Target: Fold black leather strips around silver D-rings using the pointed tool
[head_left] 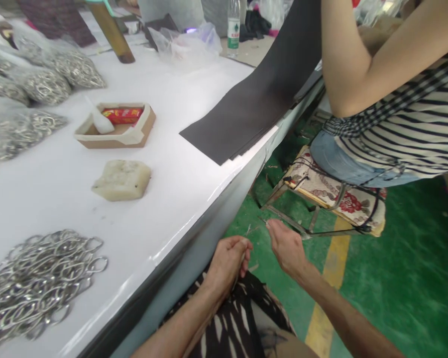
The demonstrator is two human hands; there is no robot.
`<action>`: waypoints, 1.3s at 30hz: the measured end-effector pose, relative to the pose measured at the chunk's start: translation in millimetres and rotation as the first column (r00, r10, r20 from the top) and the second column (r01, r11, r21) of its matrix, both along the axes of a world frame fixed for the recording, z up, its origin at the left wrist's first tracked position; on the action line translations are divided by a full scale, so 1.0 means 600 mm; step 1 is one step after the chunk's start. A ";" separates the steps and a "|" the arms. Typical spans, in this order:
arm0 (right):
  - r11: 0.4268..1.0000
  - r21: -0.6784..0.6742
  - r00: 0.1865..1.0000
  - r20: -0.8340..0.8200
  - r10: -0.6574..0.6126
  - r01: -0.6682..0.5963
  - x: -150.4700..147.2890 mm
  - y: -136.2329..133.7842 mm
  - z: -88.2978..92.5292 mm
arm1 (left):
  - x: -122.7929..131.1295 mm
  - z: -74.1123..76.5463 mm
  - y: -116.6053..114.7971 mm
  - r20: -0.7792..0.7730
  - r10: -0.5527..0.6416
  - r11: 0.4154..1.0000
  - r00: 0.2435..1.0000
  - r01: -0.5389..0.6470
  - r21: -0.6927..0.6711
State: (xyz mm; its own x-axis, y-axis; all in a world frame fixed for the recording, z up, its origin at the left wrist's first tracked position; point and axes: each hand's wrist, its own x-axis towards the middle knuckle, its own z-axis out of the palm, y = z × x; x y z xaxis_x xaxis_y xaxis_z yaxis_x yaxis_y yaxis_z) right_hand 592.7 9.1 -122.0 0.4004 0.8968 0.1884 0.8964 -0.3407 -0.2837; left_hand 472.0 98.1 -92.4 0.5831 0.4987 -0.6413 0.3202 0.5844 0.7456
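Note:
My left hand (228, 259) hovers over my lap beside the white table's edge (194, 219), fingers curled into a pinch on something thin that I cannot make out. My right hand (288, 247) is a little to the right of it, fingertips pinched together on a fine thread-like piece that is too small to name. Both hands are off the table, above the green floor (414, 278). A pile of metal rings (33, 283) lies on the table at the near left.
A pale waxy block (122, 180) and a cardboard tray (115, 127) with a red packet sit mid-table. Dark sheets (246, 109) overhang the far edge. Bags of rings (41, 82) lie at the back left. A person in a striped top (414, 124) sits on a cushioned stool (332, 194) at right.

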 end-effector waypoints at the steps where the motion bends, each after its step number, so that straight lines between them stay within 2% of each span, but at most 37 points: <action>1: 0.999 0.023 0.999 -0.005 0.043 -0.042 -0.001 -0.001 0.001 | -0.001 0.001 0.000 0.026 -0.004 1.000 1.000 0.005 -0.009; 4: 0.989 0.069 0.992 0.002 0.128 -0.128 0.000 -0.003 -0.001 | -0.001 0.004 0.001 0.033 -0.002 1.000 0.999 0.003 -0.018; 7: 0.998 0.061 1.000 0.002 0.019 -0.019 0.012 0.002 -0.005 | -0.002 0.008 0.003 -0.006 -0.014 1.000 1.000 0.014 -0.005; 9: 0.997 0.073 1.000 -0.025 -0.002 0.004 0.014 0.002 -0.003 | -0.002 0.008 0.004 0.003 -0.026 1.000 1.000 0.026 0.004; 13: 0.977 0.162 0.987 -0.054 0.150 -0.140 -0.006 -0.009 0.002 | -0.002 0.002 0.001 0.063 -0.013 1.000 0.998 0.011 0.023; 15: 0.968 0.195 0.984 -0.049 0.172 -0.159 -0.017 -0.015 0.000 | -0.003 -0.001 -0.003 0.074 -0.031 0.998 0.997 0.027 0.050; 20: 0.969 0.195 0.987 -0.021 0.160 -0.153 -0.026 -0.023 -0.011 | -0.006 -0.004 -0.008 -0.006 -0.063 0.990 0.998 0.064 0.129; 26: 0.970 0.194 0.989 0.055 0.136 -0.144 -0.024 -0.016 -0.010 | -0.005 0.009 -0.002 -0.070 -0.090 0.978 0.993 0.102 0.185; 28: 0.983 0.156 0.995 0.039 0.096 -0.101 -0.012 -0.009 -0.011 | -0.004 0.016 0.000 -0.092 -0.088 0.974 0.992 0.105 0.203; 32: 0.989 0.125 0.997 -0.026 -0.072 0.075 0.007 -0.007 -0.009 | -0.003 0.025 0.002 -0.145 -0.082 0.974 0.986 0.110 0.196; 33: 0.989 0.135 0.997 -0.033 -0.065 0.069 0.005 -0.010 -0.007 | -0.003 0.027 0.002 -0.147 -0.074 0.976 0.986 0.102 0.193; 37: 0.984 0.141 0.994 0.020 0.110 -0.112 -0.017 -0.015 -0.001 | -0.001 0.029 0.005 -0.119 -0.060 0.985 0.991 0.078 0.154; 39: 0.990 0.107 0.996 0.027 0.089 -0.091 -0.020 -0.010 -0.002 | 0.001 0.031 0.007 -0.119 -0.054 0.990 0.991 0.069 0.126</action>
State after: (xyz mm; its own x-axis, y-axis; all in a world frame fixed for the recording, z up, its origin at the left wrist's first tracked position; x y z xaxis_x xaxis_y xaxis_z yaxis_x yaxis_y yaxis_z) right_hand 580.9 3.0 -123.0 0.3138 0.9029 0.2938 0.9284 -0.2269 -0.2943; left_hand 472.5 102.0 -73.8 0.5411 0.5472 -0.6386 0.4408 0.4620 0.7695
